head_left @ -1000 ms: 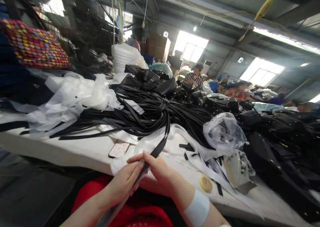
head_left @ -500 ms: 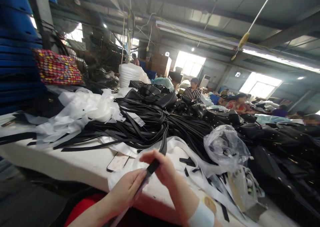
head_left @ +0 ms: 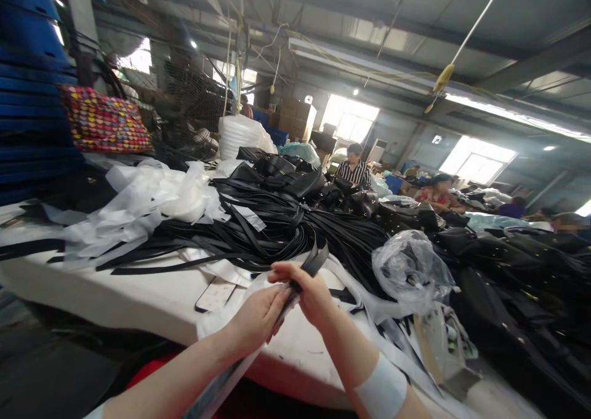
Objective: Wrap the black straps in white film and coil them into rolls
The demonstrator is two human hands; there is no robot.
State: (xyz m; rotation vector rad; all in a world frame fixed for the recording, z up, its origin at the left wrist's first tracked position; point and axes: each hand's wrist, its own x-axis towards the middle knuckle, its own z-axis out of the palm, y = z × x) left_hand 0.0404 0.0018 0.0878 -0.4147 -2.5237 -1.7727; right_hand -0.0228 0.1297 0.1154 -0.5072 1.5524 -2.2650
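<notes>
A black strap (head_left: 316, 256) runs between my two hands over the front of the white table (head_left: 161, 302). My left hand (head_left: 258, 317) is closed on it, thumb on top, with a pale translucent strip (head_left: 226, 385) trailing below toward my lap. My right hand (head_left: 309, 293) wraps the strap just beyond the left one, fingers curled round it, and the strap's looped part sticks up past them. Behind the hands lies a big heap of black straps (head_left: 258, 222). A phone in a pale case (head_left: 216, 295) rests left of my hands.
Crumpled white strips (head_left: 157, 197) lie at the left. To the right are a clear plastic bag (head_left: 410, 268), a tape dispenser (head_left: 446, 339) and piled black leather pieces (head_left: 521, 296). A patterned bag (head_left: 106, 120) hangs at far left. Other people (head_left: 354, 167) sit behind the heap.
Both hands have moved forward and slightly up along with the strap. The left hand has come up close against the right, and the black end formerly between them is now covered.
</notes>
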